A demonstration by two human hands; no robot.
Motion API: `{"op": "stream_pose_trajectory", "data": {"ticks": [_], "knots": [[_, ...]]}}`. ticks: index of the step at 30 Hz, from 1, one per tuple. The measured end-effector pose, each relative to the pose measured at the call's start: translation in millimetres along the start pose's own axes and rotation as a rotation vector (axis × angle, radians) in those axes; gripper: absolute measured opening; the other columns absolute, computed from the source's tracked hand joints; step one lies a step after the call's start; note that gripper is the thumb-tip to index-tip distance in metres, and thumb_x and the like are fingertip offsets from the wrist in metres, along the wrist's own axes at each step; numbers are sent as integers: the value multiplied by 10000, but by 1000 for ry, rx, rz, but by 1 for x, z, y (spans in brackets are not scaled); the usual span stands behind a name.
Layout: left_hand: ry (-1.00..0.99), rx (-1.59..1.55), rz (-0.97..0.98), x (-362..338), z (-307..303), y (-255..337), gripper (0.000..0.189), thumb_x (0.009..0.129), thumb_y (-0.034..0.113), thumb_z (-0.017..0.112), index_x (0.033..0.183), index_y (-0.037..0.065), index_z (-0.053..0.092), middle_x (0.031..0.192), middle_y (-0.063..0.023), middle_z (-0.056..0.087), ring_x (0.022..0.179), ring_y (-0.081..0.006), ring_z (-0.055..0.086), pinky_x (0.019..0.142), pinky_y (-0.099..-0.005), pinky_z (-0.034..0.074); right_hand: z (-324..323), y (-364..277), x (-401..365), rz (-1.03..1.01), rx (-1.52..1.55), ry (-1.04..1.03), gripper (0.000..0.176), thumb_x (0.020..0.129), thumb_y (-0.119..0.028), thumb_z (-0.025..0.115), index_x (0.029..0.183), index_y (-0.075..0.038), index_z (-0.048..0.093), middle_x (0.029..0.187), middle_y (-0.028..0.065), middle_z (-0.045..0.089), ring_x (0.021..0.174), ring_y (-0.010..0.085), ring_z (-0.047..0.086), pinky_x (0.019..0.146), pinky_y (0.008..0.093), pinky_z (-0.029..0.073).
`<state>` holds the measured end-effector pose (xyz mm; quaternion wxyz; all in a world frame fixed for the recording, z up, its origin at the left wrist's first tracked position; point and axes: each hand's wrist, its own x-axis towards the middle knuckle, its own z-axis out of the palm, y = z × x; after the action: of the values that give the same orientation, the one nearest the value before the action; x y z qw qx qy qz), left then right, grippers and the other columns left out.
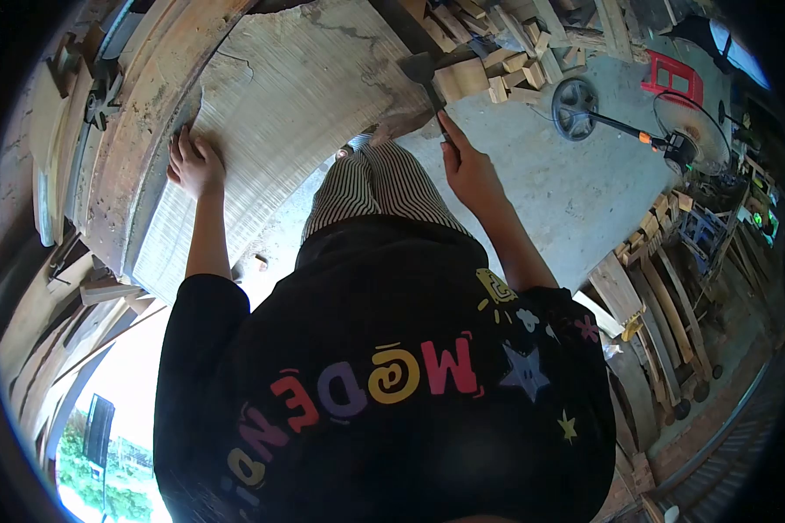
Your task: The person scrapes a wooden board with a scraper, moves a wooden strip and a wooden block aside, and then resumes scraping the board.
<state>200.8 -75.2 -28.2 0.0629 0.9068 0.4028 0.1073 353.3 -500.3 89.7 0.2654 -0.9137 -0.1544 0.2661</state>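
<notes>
My left hand (197, 164) lies on a large wood slab (279, 96), close to its rough, curved edge, with the fingers bent but apart and nothing gripped. My right hand (473, 173) is wrapped round the handle of a dark tool with a broad, flared head (419, 70). The tool's head is over the slab's right end, at the far side from me. Whether it is a scraper or a hammer is not clear from here, nor whether it touches the wood. Saw marks and a dark wavy streak run across the slab's pale face.
Another thick curved plank (135, 131) stands along the left. Offcut blocks (519, 74) are piled at the back right. On the concrete floor (532, 131) are a standing fan (679, 150) and a red plastic stool (672, 78). Boards (663, 305) lean at the right.
</notes>
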Motion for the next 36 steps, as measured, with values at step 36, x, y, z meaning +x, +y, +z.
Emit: {"op": "stream_pose_trajectory", "data": {"ticks": [36], "knots": [[-146, -216, 409, 11, 23, 174, 511, 951, 384, 412, 1439, 242, 357, 1516, -53, 304, 1426, -272, 200, 1161, -450, 100, -17, 2, -50, 86, -65, -140, 467, 951, -326, 439, 1411, -332, 356, 807, 226, 655, 757, 423, 640, 678, 550, 505]]}}
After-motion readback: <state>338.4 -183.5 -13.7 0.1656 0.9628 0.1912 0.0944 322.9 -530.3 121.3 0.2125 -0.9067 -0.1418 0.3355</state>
